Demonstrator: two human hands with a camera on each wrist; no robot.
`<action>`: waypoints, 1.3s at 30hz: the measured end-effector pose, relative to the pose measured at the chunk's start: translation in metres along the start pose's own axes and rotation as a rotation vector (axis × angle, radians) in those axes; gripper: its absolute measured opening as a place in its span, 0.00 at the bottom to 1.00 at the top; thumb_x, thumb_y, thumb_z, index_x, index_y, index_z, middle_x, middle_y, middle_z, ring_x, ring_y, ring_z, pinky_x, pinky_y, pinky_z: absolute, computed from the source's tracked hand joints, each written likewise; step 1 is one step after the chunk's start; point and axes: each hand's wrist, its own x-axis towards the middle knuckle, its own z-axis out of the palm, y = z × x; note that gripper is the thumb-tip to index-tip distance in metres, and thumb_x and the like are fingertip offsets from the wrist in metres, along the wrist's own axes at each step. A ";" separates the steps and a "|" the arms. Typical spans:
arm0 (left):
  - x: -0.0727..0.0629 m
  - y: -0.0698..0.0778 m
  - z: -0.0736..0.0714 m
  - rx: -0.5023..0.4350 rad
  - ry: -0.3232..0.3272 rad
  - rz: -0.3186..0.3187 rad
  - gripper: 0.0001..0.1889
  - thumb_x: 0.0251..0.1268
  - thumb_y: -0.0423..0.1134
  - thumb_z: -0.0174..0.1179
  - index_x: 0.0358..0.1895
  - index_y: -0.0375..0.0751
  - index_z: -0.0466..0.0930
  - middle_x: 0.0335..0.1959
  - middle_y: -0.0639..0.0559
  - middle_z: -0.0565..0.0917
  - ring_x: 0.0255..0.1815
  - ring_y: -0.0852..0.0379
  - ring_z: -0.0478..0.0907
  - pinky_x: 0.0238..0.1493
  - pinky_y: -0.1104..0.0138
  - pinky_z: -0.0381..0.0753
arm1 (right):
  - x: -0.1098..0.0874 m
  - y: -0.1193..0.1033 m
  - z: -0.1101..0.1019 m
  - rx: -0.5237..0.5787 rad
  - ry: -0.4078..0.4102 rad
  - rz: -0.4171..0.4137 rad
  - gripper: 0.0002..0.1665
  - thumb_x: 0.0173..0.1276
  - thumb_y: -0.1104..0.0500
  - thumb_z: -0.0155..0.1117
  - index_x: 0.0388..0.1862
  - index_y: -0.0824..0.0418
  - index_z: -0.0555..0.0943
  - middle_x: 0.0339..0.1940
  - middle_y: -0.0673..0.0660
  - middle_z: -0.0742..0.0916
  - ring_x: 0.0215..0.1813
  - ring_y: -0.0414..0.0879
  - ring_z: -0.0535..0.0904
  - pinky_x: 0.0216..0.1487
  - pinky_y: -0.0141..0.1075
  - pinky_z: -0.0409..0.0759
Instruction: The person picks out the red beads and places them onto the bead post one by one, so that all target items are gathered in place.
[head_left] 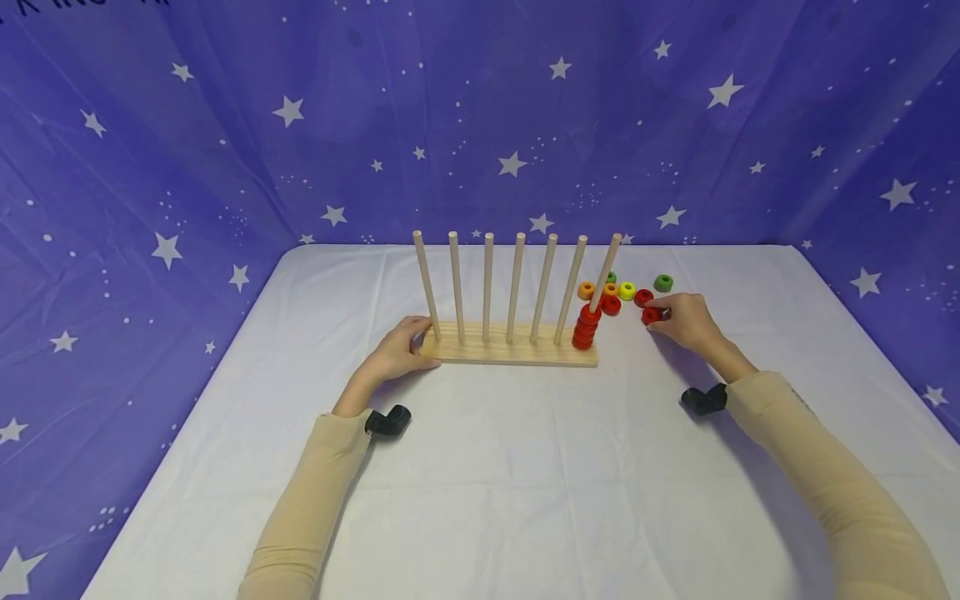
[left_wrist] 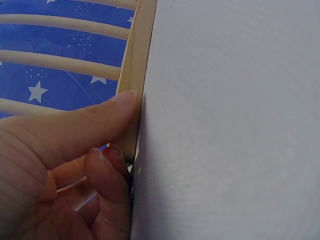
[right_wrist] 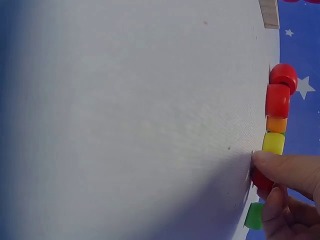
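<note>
A wooden base (head_left: 502,353) with a row of several upright pegs stands on the table. My left hand (head_left: 396,348) grips its left end, the thumb (left_wrist: 107,112) along the front edge and the fingers behind. Several red beads (head_left: 584,333) are stacked on the rightmost peg. To the right of the rack, my right hand (head_left: 688,322) pinches a red bead (head_left: 650,316) between thumb and fingers, low at the tabletop. Another red bead (head_left: 643,297) lies just beyond the pinched one. In the right wrist view the thumb partly covers the held red bead (right_wrist: 261,181).
Behind the rack's right end lie loose beads: a yellow bead (head_left: 627,291), an orange bead (head_left: 586,291), a red bead (head_left: 611,306) and others. A green bead (head_left: 663,283) sits farther right. The white-covered table (head_left: 510,475) meets a blue starry cloth (head_left: 465,108) behind.
</note>
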 end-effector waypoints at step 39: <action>0.000 0.001 0.001 -0.004 0.003 0.008 0.41 0.51 0.34 0.68 0.69 0.29 0.58 0.66 0.34 0.64 0.31 0.57 0.68 0.35 0.70 0.69 | -0.028 -0.018 -0.013 0.047 0.321 -0.180 0.18 0.50 0.66 0.72 0.41 0.73 0.83 0.28 0.67 0.85 0.25 0.48 0.78 0.27 0.26 0.69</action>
